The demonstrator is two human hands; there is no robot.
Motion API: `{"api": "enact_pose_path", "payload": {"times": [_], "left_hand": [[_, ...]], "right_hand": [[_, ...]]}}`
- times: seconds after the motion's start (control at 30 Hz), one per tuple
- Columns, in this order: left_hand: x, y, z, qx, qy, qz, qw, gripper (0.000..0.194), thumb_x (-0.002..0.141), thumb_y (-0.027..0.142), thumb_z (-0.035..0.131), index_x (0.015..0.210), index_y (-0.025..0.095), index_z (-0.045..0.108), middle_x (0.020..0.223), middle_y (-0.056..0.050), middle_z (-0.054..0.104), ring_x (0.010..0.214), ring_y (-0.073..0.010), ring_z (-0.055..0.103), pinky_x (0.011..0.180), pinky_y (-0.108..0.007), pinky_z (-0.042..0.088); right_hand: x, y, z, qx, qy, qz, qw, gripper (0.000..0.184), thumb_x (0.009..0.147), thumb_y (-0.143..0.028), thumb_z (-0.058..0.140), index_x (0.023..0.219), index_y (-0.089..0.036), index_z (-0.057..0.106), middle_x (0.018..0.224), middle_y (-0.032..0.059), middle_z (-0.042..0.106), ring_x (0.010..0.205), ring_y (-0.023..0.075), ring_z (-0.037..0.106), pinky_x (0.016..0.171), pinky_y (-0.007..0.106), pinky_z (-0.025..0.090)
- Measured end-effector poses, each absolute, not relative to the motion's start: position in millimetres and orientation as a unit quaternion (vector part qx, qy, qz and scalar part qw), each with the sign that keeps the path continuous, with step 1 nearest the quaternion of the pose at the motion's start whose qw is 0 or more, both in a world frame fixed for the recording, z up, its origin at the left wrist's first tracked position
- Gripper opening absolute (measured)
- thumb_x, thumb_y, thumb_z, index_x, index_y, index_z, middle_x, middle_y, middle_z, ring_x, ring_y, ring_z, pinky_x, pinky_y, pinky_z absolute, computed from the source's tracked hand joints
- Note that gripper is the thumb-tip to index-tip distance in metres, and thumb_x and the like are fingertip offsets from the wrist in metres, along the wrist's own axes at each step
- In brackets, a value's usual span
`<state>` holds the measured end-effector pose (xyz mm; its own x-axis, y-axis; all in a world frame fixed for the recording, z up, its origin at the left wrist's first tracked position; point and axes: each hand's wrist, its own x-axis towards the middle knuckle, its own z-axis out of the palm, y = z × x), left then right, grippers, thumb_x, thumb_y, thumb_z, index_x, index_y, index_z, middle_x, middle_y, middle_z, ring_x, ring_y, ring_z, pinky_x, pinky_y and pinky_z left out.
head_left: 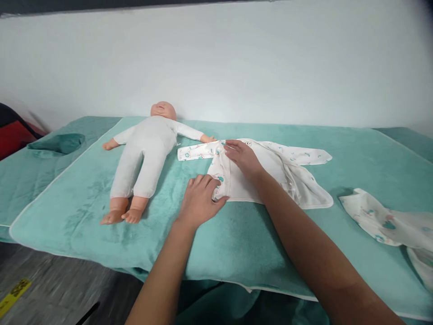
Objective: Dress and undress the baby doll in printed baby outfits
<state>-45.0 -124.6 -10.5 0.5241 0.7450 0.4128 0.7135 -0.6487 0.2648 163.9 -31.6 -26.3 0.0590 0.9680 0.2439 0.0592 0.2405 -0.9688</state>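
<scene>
A white baby shirt (248,180) with small coloured prints is spread on the bed, its front open and both sleeves stretched out sideways. The lower corner of its left front panel is between the thumb and fingers of my left hand (202,198). Near the collar, my right hand (243,157) lies flat on the top of the same panel, fingers extended. Left of the shirt, a baby doll (149,144) with a white cloth body lies on its back, arms spread. One doll hand touches or nearly touches the shirt's left sleeve.
A second printed white garment (389,223) lies crumpled at the right. The teal padded cover (81,194) reaches a white wall (216,63) at the back. Something red and black (15,135) stands at the far left. Grey floor (64,280) shows below the front edge.
</scene>
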Motion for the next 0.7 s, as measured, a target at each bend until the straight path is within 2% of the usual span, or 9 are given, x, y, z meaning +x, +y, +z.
{"api": "enact_pose_path", "payload": {"times": [0.07,0.17,0.23,0.33,0.4,0.47,0.57,0.67,0.7], "left_hand": [[-45,-124,-11,0.876,0.416,0.244,0.028,0.022,0.089,0.042,0.062,0.09,0.02,0.062,0.098,-0.003,0.066,0.094,-0.0227,0.054,0.081,-0.038,0.038],[-46,-124,-11,0.887,0.399,0.232,0.027,0.035,0.086,0.055,0.064,0.086,0.02,0.061,0.097,-0.004,0.065,0.094,-0.0234,0.053,0.081,-0.039,0.038],[-45,-124,-10,0.895,0.388,0.22,0.018,0.038,0.083,0.057,0.066,0.087,0.02,0.061,0.1,-0.005,0.064,0.095,-0.0243,0.052,0.08,-0.04,0.038],[-42,-126,-10,0.898,0.381,0.219,-0.012,0.02,0.087,0.039,0.064,0.082,0.02,0.06,0.1,-0.005,0.064,0.094,-0.0239,0.053,0.077,-0.039,0.037],[-41,-127,-12,0.893,0.382,0.237,-0.031,0.013,0.088,0.027,0.058,0.077,0.02,0.059,0.094,-0.004,0.065,0.09,-0.0223,0.054,0.075,-0.038,0.037],[-42,-126,-15,0.872,0.405,0.272,-0.025,0.015,0.088,0.021,0.053,0.074,0.021,0.056,0.084,-0.003,0.064,0.083,-0.0203,0.055,0.073,-0.036,0.038],[-44,-120,-19,0.791,0.498,0.353,0.041,0.014,0.086,0.019,0.052,0.073,0.021,0.054,0.074,-0.001,0.059,0.073,-0.018,0.054,0.068,-0.033,0.04],[-48,-112,-20,0.704,0.58,0.404,0.072,0.008,0.08,0.014,0.053,0.078,0.021,0.055,0.08,-0.003,0.06,0.077,-0.0206,0.057,0.071,-0.034,0.045],[-49,-111,-21,0.694,0.589,0.408,0.069,0.011,0.078,0.011,0.053,0.082,0.021,0.057,0.085,-0.005,0.061,0.083,-0.0223,0.058,0.074,-0.035,0.046]], "right_hand": [[161,-32,-26,-0.441,-0.58,0.406,0.552,0.041,0.075,-0.036,0.071,0.114,-0.025,0.062,0.134,0.0068,0.061,0.13,0.0253,0.053,0.113,0.046,0.04],[158,-33,-25,-0.429,-0.614,0.415,0.516,0.045,0.075,-0.028,0.067,0.119,-0.024,0.06,0.14,0.0075,0.057,0.136,0.0254,0.048,0.115,0.046,0.037],[156,-31,-25,-0.434,-0.638,0.408,0.488,0.049,0.075,-0.025,0.064,0.124,-0.025,0.058,0.143,0.0067,0.054,0.139,0.025,0.045,0.116,0.047,0.034],[153,-26,-28,-0.453,-0.662,0.374,0.465,0.051,0.075,-0.022,0.061,0.126,-0.026,0.057,0.144,0.0041,0.054,0.138,0.0236,0.045,0.118,0.047,0.031],[152,-25,-31,-0.485,-0.657,0.336,0.469,0.048,0.078,-0.021,0.057,0.125,-0.025,0.058,0.142,0.0041,0.056,0.136,0.0234,0.047,0.117,0.047,0.033],[156,-29,-33,-0.534,-0.64,0.276,0.479,0.044,0.08,-0.02,0.052,0.123,-0.023,0.06,0.138,0.0057,0.059,0.132,0.0242,0.05,0.115,0.047,0.037],[173,-50,-33,-0.612,-0.624,0.146,0.463,0.042,0.083,-0.017,0.046,0.123,-0.021,0.06,0.131,0.0087,0.062,0.125,0.0258,0.055,0.11,0.048,0.041],[204,-84,-26,-0.655,-0.657,-0.003,0.375,0.045,0.084,-0.01,0.042,0.124,-0.018,0.059,0.128,0.0112,0.063,0.122,0.0269,0.054,0.107,0.046,0.041],[216,-96,-23,-0.66,-0.674,-0.048,0.33,0.045,0.084,-0.007,0.041,0.124,-0.018,0.06,0.128,0.0116,0.063,0.122,0.0275,0.053,0.105,0.045,0.041]]}}
